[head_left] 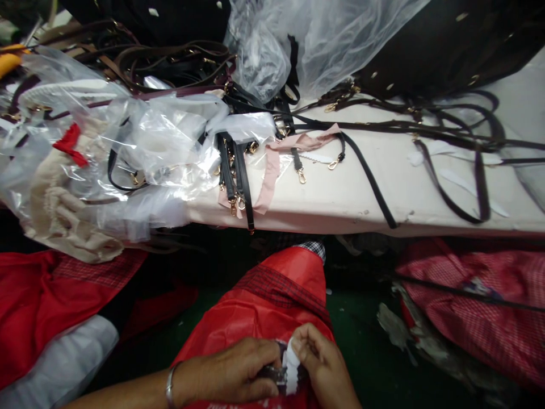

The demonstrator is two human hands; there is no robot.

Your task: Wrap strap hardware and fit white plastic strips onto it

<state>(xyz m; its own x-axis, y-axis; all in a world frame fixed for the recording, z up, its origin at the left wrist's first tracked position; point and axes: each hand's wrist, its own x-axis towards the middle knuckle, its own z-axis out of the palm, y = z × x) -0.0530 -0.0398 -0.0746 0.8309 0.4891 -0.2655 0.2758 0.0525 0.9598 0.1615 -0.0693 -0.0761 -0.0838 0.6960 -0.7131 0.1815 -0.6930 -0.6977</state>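
Note:
Both hands work low in the picture, over a red apron (pixel 272 307) on my lap. My left hand (pixel 238 372), with a metal bangle on the wrist, is closed around a small dark strap piece (pixel 272 375). My right hand (pixel 323 363) pinches a small white scrap (pixel 292 358) against that piece. The fingers of both hands are pressed together. Much of the dark piece is hidden between the hands.
A cream worktable (pixel 361 199) runs across above my lap, strewn with dark leather straps (pixel 447 136) with gold clasps, pink tape strips (pixel 272 170) and clear plastic bags (pixel 140 136). Red checked fabric (pixel 481 307) lies at the right, more red cloth at the left.

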